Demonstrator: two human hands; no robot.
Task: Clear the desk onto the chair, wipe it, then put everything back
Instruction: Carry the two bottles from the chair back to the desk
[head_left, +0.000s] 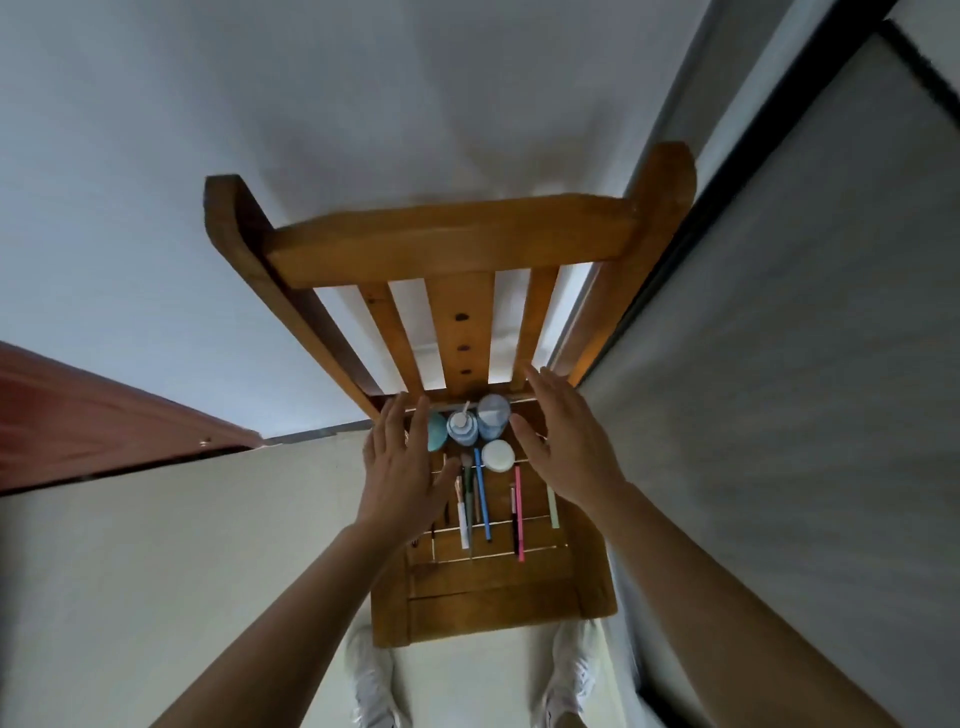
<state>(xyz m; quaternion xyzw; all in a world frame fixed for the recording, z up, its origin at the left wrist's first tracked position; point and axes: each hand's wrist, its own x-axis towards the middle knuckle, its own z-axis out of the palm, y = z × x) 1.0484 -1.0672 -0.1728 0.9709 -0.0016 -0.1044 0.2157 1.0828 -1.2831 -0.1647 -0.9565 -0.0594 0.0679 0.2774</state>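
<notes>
A wooden slatted chair (493, 597) stands below me with desk items on its seat. At the seat's back stand a teal sponge (437, 431), a pump bottle (462, 427) and a taller bluish bottle (492, 415); a white round jar (497, 455) sits in front of them. Several brushes and pens lie lengthwise, among them a blue pen (483, 499) and a pink pen (518, 512). My left hand (402, 473) hovers with straight fingers left of the bottles. My right hand (566, 441) hovers flat to their right. Neither holds anything.
A reddish-brown desk edge (104, 415) juts in at the left. White walls rise behind the chair, and a grey panel with a dark frame (779, 364) runs along the right. My white shoes (371, 680) stand on the pale floor before the chair.
</notes>
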